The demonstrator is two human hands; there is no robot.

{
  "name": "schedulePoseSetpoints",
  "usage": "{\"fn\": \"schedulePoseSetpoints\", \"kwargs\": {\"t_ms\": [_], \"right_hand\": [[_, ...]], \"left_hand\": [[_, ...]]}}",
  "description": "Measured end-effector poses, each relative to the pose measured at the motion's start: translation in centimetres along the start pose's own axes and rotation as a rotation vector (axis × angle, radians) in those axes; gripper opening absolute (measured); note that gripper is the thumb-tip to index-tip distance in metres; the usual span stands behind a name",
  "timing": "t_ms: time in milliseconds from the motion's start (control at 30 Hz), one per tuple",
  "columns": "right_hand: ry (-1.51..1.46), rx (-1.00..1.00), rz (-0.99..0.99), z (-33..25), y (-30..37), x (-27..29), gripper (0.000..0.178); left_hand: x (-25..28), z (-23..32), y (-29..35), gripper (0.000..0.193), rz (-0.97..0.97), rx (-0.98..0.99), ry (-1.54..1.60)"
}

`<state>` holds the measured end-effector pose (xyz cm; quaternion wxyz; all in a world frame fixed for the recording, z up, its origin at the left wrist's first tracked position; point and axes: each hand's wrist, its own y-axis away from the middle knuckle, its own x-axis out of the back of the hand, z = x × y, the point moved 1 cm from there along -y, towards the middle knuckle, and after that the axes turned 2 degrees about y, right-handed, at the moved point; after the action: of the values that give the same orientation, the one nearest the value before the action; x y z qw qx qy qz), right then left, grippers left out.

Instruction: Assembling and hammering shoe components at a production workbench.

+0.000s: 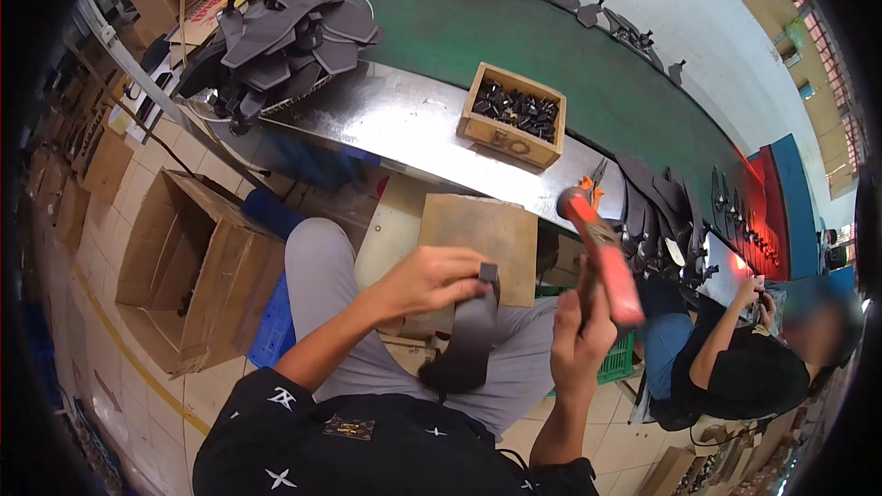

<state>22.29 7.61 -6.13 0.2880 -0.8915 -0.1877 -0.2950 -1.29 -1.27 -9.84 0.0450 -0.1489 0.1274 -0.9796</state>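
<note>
My left hand [432, 283] pinches a small black block [489, 272] at the upper end of a dark grey, flat, curved piece [473, 326]. The piece hangs down between my thighs, its lower end dark and blurred. It lies over the near edge of a square wooden board [482, 234]. On the right, my right hand [584, 340] is closed round the handle of a hammer with a red head [602, 262], raised beside the board. The hammer is somewhat blurred, and its handle is mostly hidden by my fingers.
A wooden box [510, 142] of small black parts stands on the metal bench edge, beside a green belt [423, 18]. Dark flat pieces [285, 32] pile up at left, more at right near orange-handled pliers [593, 188]. A cardboard box [193, 276] stands left; a co-worker [753, 367] sits right.
</note>
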Motion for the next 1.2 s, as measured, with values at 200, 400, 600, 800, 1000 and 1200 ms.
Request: {"fn": "schedulePoseSetpoints", "kwargs": {"t_ms": [200, 400, 600, 800, 1000, 1200], "right_hand": [[0.297, 0.104, -0.389, -0.5, -0.8, -4.7, 0.051], [0.022, 0.311, -0.507, -4.2, -2.4, -0.2, 0.041], [-0.59, 0.488, -0.904, -7.3, -4.2, 2.1, 0.037], [-0.748, 0.763, -1.06, -8.3, -4.8, 1.0, 0.03], [-0.829, 0.699, -1.088, -9.3, -4.8, 0.6, 0.019], [-0.548, 0.7, -0.914, -10.4, -4.3, 0.6, 0.043]], "left_hand": [[0.4, 7.1, 4.8, 0.022, -0.12, 0.135, 0.444], [0.0, 8.6, 5.3, 0.033, -0.217, 0.157, 0.638], [0.2, 8.7, 5.1, 0.029, -0.555, 0.159, 0.653], [-1.2, 9.2, 5.7, 0.03, -0.707, 0.131, 1.015], [-2.2, 8.5, 5.5, 0.035, -0.704, 0.019, 0.95], [-2.9, 7.3, 5.1, 0.037, -0.639, 0.071, 1.007]]}}
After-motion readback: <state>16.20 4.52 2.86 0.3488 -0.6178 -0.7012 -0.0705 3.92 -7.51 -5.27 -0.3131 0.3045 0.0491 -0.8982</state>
